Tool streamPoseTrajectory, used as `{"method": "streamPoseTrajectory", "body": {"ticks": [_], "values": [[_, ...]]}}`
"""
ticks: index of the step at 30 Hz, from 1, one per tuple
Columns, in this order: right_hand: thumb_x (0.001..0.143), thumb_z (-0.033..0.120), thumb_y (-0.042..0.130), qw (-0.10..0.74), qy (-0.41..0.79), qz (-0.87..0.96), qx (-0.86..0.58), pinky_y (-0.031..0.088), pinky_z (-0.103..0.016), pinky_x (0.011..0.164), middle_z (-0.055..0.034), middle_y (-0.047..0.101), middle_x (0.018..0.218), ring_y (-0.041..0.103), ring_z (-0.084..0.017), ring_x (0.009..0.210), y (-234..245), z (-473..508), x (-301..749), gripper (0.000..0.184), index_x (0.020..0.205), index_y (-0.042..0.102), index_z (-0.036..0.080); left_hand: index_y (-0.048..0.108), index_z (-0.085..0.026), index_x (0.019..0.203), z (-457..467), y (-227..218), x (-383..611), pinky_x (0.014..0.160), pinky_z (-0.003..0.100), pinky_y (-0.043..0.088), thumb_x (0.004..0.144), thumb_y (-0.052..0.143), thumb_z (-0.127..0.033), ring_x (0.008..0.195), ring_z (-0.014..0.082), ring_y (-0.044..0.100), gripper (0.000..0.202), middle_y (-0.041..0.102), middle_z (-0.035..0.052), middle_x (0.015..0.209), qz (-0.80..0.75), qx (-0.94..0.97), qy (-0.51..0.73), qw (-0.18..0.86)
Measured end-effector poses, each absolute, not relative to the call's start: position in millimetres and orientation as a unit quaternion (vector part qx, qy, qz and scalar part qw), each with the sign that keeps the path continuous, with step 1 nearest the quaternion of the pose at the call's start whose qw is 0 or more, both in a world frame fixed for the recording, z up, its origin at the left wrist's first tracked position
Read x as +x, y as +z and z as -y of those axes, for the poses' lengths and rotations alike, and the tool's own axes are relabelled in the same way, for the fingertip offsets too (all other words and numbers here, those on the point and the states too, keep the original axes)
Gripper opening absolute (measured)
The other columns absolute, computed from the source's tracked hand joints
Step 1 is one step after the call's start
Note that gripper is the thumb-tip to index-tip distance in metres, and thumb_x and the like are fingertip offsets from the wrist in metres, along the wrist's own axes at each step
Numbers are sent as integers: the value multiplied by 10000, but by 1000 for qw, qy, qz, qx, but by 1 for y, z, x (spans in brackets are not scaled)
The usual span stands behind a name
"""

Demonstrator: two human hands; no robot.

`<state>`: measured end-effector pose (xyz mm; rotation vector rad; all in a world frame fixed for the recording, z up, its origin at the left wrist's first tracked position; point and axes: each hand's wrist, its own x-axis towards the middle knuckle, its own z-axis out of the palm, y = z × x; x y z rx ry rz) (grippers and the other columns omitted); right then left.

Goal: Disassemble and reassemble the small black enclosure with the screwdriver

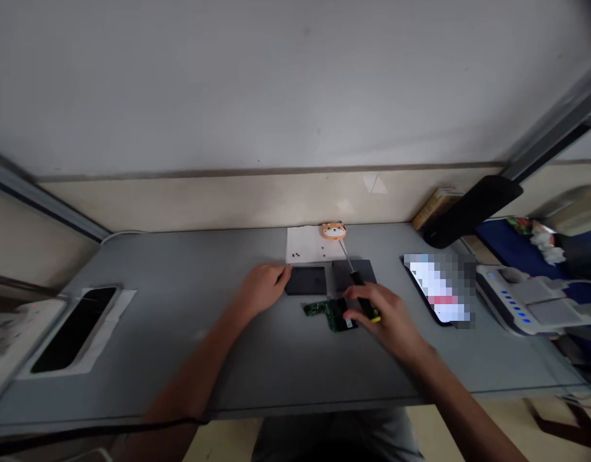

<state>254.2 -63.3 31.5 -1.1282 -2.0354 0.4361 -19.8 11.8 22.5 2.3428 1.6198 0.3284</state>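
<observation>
My right hand (384, 317) grips a screwdriver (357, 278) with a black handle and yellow end. Its thin shaft slants up and left, the tip close to an orange animal-face item (334, 231). My left hand (266, 287) has its fingers closed at the left edge of a dark, shallow rectangular case half (307, 281) lying flat. Below that lies a green circuit board (332, 314) with a black square part, partly behind my right fingers. A second dark flat panel (367, 267) sits behind the screwdriver. Several tiny dark screws (296, 255) rest on white paper (302, 238).
On the grey table (179, 282), a lit phone (434, 289) lies to the right, beside a white power strip (531, 301). A black cylinder (473, 210) leans at the back right near a book (434, 205). Another dark phone (76, 328) lies far left.
</observation>
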Motion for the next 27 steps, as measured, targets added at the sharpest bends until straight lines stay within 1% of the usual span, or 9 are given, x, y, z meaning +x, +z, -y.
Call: {"method": "streamPoseTrajectory", "body": {"ticks": [2,4,8,11,14,18,21,23,27], "values": [[918,398,717,331,106,840,-416,607,-430,826,-81,790,1058,749,-259,956,23,75,257,194,1037,644,263,705,-208,768,-13,23,-24,699,319,446,1049,381,-345,723,230,658,450,722,81,771,-582,796,94,137],[898,374,744,297,67,863,-403,606,-483,898,-110,774,1151,735,-290,1063,15,84,258,279,1118,619,256,708,-207,789,-15,24,-28,664,307,419,1049,400,-355,709,229,654,430,727,80,781,-601,785,76,133],[874,368,766,238,52,879,-410,604,-533,931,-133,750,1192,703,-325,1153,11,88,255,395,1205,583,253,684,-208,762,-16,25,-32,596,283,359,1031,434,-335,663,212,634,389,717,68,748,-606,783,74,122],[866,304,758,215,50,880,-420,606,-534,920,-131,740,1153,695,-330,1134,16,87,251,345,1164,593,245,684,-209,761,-16,27,-31,589,276,347,1029,433,-326,661,206,632,385,718,69,753,-600,787,81,122],[849,215,733,201,70,884,-417,587,-532,958,-127,718,1145,669,-326,1148,24,86,247,301,1116,597,235,703,-212,802,-17,26,-32,604,277,356,1027,439,-322,672,209,640,364,728,73,778,-597,787,79,135],[851,142,680,188,137,880,-415,606,-437,878,-103,690,1095,669,-273,1058,35,85,244,286,1102,579,236,703,-221,796,-21,22,-38,593,271,352,1020,443,-355,652,203,628,368,717,54,742,-577,800,93,140],[854,154,697,177,150,881,-412,603,-391,792,-76,671,1012,665,-254,973,37,82,244,238,1040,575,241,674,-221,745,-24,21,-41,583,272,342,1022,436,-381,634,198,611,399,698,44,705,-573,802,98,139],[861,189,722,186,128,889,-399,598,-389,781,-69,665,976,661,-253,947,35,78,245,207,995,574,241,664,-219,734,-25,20,-41,587,275,346,1027,425,-385,636,198,608,413,690,40,695,-573,801,98,142],[898,243,716,242,70,896,-366,583,-420,852,-115,684,1103,658,-278,1052,37,59,240,176,1019,587,239,682,-218,778,-25,20,-39,612,278,376,1032,426,-410,648,199,615,409,673,33,680,-576,799,100,140]]}}
